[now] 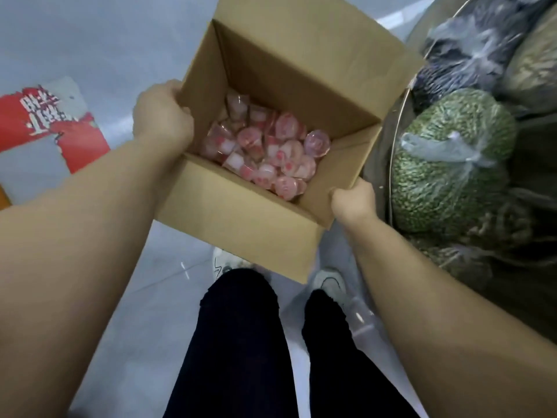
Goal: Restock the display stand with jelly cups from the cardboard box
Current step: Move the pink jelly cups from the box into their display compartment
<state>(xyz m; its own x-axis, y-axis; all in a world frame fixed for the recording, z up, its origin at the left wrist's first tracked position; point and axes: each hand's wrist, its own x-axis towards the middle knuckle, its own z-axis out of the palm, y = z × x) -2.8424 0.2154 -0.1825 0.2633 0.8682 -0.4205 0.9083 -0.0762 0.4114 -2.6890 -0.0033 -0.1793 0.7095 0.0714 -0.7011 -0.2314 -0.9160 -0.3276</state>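
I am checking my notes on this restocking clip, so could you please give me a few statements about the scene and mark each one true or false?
1. The left hand grips the cardboard box at its left rim. True.
2. The jelly cups are green. False: they are pink and white.
3. The box flaps are closed. False: the box is open at the top, and the cups show inside.
4. The right hand holds the box at its near right corner. True.
5. A clear bag of green beans lies to the right of the box. True.
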